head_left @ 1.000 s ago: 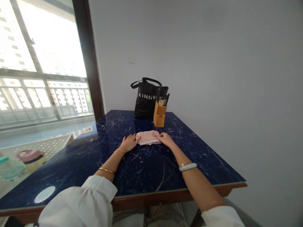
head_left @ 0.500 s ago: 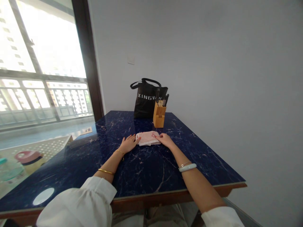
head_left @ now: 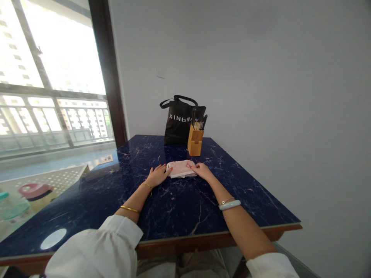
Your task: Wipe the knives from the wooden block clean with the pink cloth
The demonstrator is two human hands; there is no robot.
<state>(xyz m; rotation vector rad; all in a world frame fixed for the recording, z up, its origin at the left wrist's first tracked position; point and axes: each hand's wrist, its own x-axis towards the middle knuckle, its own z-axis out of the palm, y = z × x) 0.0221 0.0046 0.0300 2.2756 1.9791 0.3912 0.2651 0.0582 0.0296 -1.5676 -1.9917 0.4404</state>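
A folded pink towel [head_left: 181,169] with a white edge and a small red pattern lies flat on the dark blue marbled table [head_left: 171,204]. At its left end rests my left hand [head_left: 157,175], fingers stretched out on the tabletop and the thumb touching the cloth. My right hand [head_left: 203,171] grips the towel's right edge between thumb and fingers. Just behind the towel stands a wooden knife block [head_left: 196,143] holding black-handled knives [head_left: 193,116].
A black tote bag [head_left: 176,129] with white lettering stands upright behind the knife block, near the grey wall [head_left: 246,77]. Left of the table, a pink-lidded container [head_left: 34,191] and a teal-lidded clear one [head_left: 13,208] stand by a perforated white surface [head_left: 65,175]. A window fills the left side.
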